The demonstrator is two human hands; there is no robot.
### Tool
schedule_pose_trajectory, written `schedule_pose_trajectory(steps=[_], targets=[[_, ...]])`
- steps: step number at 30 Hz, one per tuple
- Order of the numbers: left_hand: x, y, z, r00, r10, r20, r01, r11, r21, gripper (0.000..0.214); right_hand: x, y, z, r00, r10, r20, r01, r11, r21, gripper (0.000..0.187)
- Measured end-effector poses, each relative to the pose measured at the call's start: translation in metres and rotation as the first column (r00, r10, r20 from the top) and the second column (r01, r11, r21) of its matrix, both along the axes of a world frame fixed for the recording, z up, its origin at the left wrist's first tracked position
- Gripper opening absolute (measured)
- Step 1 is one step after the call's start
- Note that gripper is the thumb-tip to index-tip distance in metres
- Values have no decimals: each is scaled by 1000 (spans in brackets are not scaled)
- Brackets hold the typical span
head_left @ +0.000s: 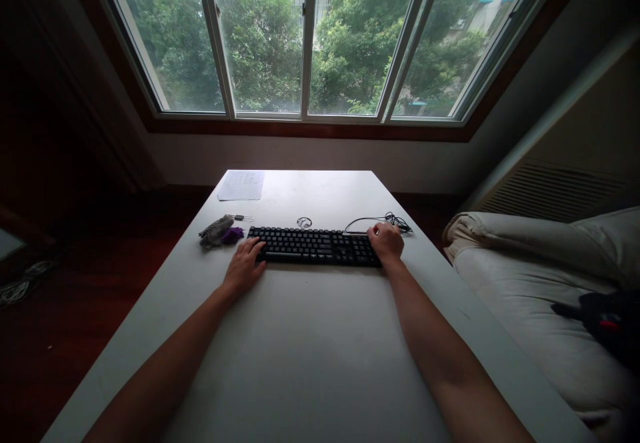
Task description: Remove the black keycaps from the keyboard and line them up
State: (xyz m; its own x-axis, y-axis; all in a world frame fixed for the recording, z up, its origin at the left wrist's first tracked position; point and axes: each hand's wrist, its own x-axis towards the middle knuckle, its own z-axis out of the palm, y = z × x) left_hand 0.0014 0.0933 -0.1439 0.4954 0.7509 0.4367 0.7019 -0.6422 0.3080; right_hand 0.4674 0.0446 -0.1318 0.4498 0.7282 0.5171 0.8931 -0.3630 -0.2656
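A black keyboard (310, 246) lies across the white table (305, 350). My left hand (245, 262) is on its left end, fingers over the top of the corner and thumb against the front edge. At the right end, my right hand (386, 242) is closed over the number keys with its fingers curled in. A thin pale strip (355, 232) shows just left of that hand; whether it belongs to the keyboard or is held, I cannot tell. What the right fingers hold, if anything, is hidden.
Left of the keyboard lie a grey and purple cloth bundle (217, 232) and a small wire-ended item (243, 217). Behind it are a dark loop (304, 222) and a coiled black cable (397, 221). Paper (242, 185) lies at the far left; a pale sofa (530, 283) stands right.
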Motion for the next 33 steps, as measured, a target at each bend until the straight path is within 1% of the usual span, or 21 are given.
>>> schedule_pose_trajectory(steps=[4, 10, 13, 16, 19, 22, 24, 27, 30, 33], targets=[[1, -1, 1, 1000, -1, -4, 1, 1000, 4, 53, -7, 2, 0, 998, 48, 44, -50, 998, 29, 27], [1, -2, 2, 1000, 6, -6, -6, 1000, 9, 53, 11, -1, -6, 998, 6, -58, -4, 999, 34, 19], [1, -2, 2, 1000, 4, -15, -4, 1000, 19, 52, 15, -1, -8, 996, -7, -85, 9, 1000, 24, 16], [2, -2, 1, 1000, 6, -25, -5, 1000, 27, 52, 7, 1, -8, 997, 12, -70, -9, 999, 39, 18], [2, -2, 0, 999, 14, -28, -14, 999, 30, 52, -4, 6, -8, 997, 70, -41, -68, 996, 50, 23], [2, -1, -2, 1000, 17, -26, -16, 999, 31, 53, -7, 11, -9, 990, 104, -98, -104, 995, 2, 27], [2, -1, -2, 1000, 14, -25, -14, 999, 32, 53, 2, 12, -12, 977, 88, -192, -95, 995, -25, 26], [1, 0, -2, 1000, 12, -25, -11, 999, 33, 53, 25, 8, -17, 946, 37, -322, -42, 999, -10, 22], [0, 0, -2, 1000, 11, -26, -11, 999, 31, 53, 53, 0, -24, 927, 5, -375, 5, 1000, 25, 20], [0, -1, -2, 1000, 8, -19, -8, 1000, 22, 53, 74, -7, -30, 926, 3, -377, 17, 999, 48, 19]])
